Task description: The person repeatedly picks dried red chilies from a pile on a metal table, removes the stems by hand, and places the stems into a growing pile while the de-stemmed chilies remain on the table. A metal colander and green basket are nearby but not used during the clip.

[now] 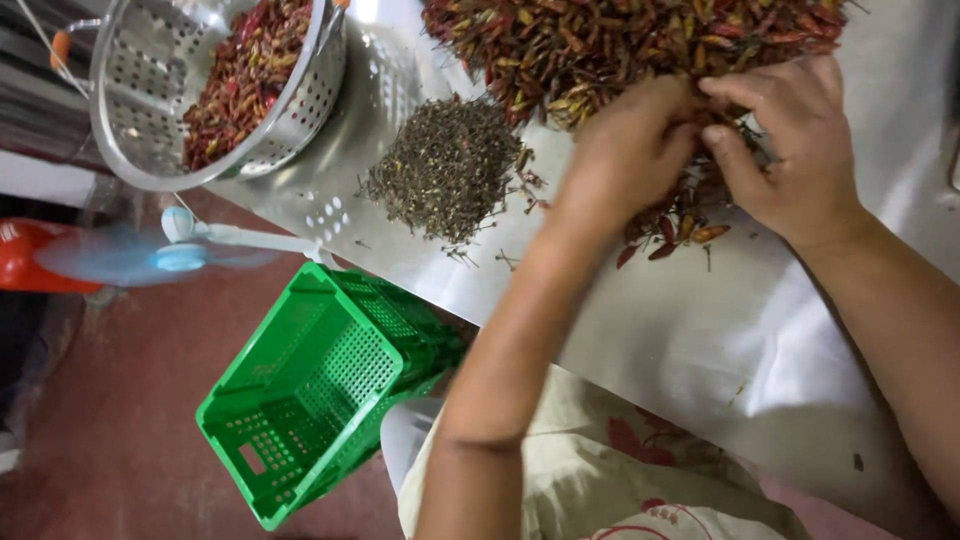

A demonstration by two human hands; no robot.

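both hands work at the near edge of a large heap of dried chillies [620, 40] on a steel table [720, 340]. left hand [630, 150] is curled, fingers bent down into a small cluster of chillies [680, 225] pulled clear of the heap; it appears to be pinching one or more pods, though the pod itself is hidden under the fingers. right hand [790, 140] meets it from the other side, thumb and forefinger closed together at the left fingertips, seemingly gripping the same pod or its stalk; the exact item cannot be confirmed.

noted alongside: a separate mound of greenish-brown stalks and trimmings [445, 165] lies just left of the hands, apart from the heap. a perforated steel colander [215, 90] at the table's far left corner holds chillies. below the table edge, a green plastic crate [320, 390] stands tilted on the red floor, contents not visible; a fan [150, 255] sits beside it.

assessment: the step in hand looks like de-stalking, one pod at a time. judged from the layout, the next move calls for a firm opposed pull, then sorting stalk to the mound and pod to the colander.
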